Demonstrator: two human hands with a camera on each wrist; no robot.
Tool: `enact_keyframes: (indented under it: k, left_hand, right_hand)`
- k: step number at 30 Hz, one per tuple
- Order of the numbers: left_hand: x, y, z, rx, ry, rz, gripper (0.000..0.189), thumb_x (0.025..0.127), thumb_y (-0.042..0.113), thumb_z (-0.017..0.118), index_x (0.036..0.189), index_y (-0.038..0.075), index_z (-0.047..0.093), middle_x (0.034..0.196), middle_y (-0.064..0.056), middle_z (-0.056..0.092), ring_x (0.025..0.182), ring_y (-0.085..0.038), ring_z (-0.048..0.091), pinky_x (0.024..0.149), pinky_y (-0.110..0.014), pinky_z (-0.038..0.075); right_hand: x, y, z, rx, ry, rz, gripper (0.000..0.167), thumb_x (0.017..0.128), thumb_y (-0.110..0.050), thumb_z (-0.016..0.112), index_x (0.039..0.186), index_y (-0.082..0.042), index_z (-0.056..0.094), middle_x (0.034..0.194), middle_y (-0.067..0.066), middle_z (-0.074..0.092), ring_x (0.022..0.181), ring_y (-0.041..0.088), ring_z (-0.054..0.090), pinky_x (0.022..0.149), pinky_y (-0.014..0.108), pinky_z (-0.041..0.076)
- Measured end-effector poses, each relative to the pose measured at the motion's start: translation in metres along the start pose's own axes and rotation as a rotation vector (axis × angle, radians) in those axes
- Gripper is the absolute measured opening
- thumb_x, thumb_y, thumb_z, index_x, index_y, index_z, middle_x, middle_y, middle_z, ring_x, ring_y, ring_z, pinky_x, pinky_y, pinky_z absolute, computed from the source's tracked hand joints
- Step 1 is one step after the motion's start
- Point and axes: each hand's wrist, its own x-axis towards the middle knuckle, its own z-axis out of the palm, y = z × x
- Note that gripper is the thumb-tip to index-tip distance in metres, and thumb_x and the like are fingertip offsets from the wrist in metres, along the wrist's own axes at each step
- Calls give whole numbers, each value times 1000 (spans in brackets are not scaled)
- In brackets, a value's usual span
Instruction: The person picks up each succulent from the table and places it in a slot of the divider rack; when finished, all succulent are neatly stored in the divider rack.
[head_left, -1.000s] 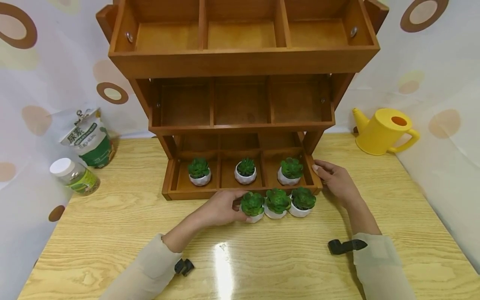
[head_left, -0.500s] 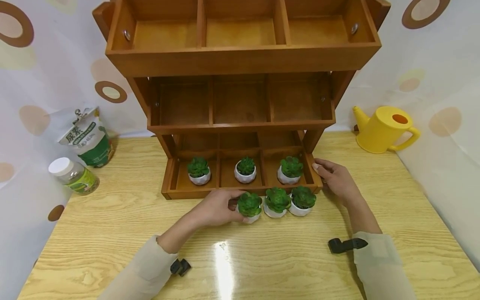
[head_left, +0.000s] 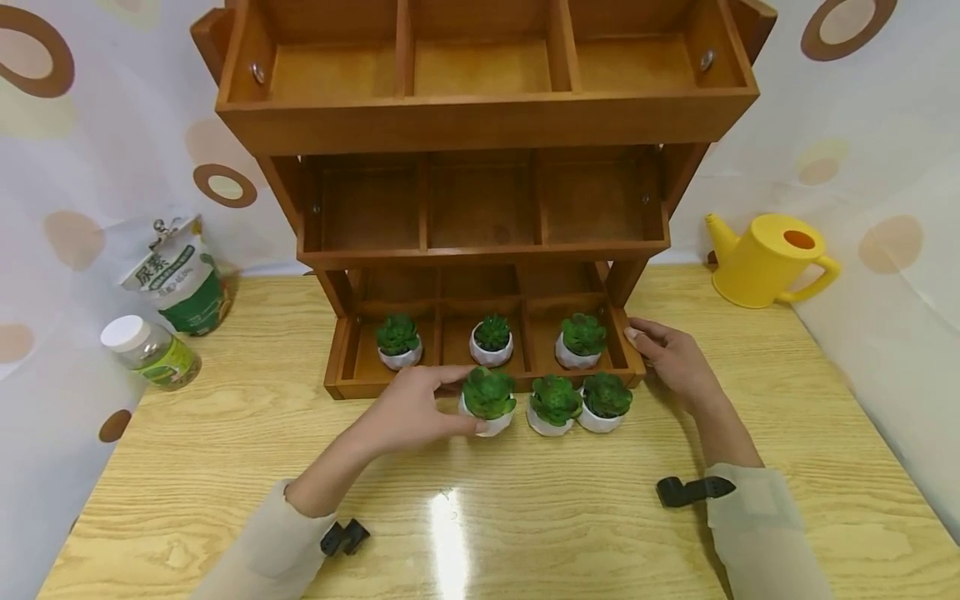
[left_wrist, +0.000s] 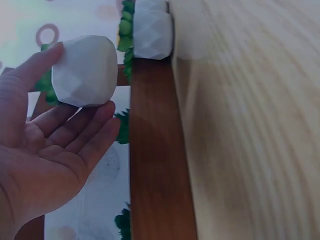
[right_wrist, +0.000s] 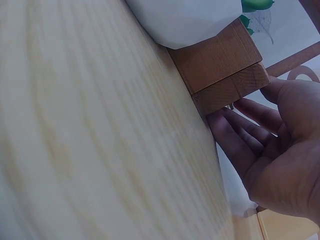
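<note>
My left hand (head_left: 412, 412) pinches a small potted succulent (head_left: 487, 396) between thumb and fingers, just in front of the shelf's bottom tier. In the left wrist view its white faceted pot (left_wrist: 85, 70) is raised off the table. To its right, a middle succulent (head_left: 555, 402) and a right-hand succulent (head_left: 603, 402) stand side by side on the table. My right hand (head_left: 678, 367) holds the right end of the wooden shelf (head_left: 487, 127) at its bottom tier. The right wrist view shows the thumb at the corner of the wood (right_wrist: 230, 90) and fingers along its outer side.
Three potted succulents sit in the bottom tier, in the left (head_left: 399, 342), middle (head_left: 491, 340) and right (head_left: 580, 342) compartments. A white-capped jar (head_left: 153, 354) and a clipped green-and-white bag (head_left: 183, 283) stand at left. A yellow watering can (head_left: 765, 260) stands at the back right.
My left hand has lifted its succulent and moved left with it, opening a gap from the middle one. My right hand has stayed at the shelf's end.
</note>
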Motion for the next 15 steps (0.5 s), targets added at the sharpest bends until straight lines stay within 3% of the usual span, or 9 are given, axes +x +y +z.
enact_keyframes:
  k: [5, 8, 15]
  left_hand:
    - [-8, 7, -15, -15, 51, 50, 68, 76, 47, 86, 138, 27, 65, 132, 8, 69, 128, -16, 61, 106, -47, 50]
    - [-13, 12, -24, -17, 88, 67, 68, 75, 47, 87, 137, 28, 65, 131, 8, 69, 125, -16, 63, 104, -47, 52]
    - [-23, 24, -52, -92, 184, 69, 67, 77, 41, 89, 138, 24, 65, 127, 5, 72, 114, -14, 70, 93, -41, 58]
  right_hand:
    - [0, -1, 1, 5, -4, 1, 69, 105, -55, 43, 158, -11, 36, 148, 21, 54, 130, 35, 59, 109, 46, 48]
    - [-1, 0, 1, 9, -6, -1, 70, 105, -55, 43, 159, -10, 35, 149, 21, 53, 131, 36, 58, 111, 49, 46]
    - [0, 1, 0, 11, -7, -13, 70, 105, -55, 44, 158, -9, 36, 150, 21, 53, 131, 35, 57, 93, 19, 53]
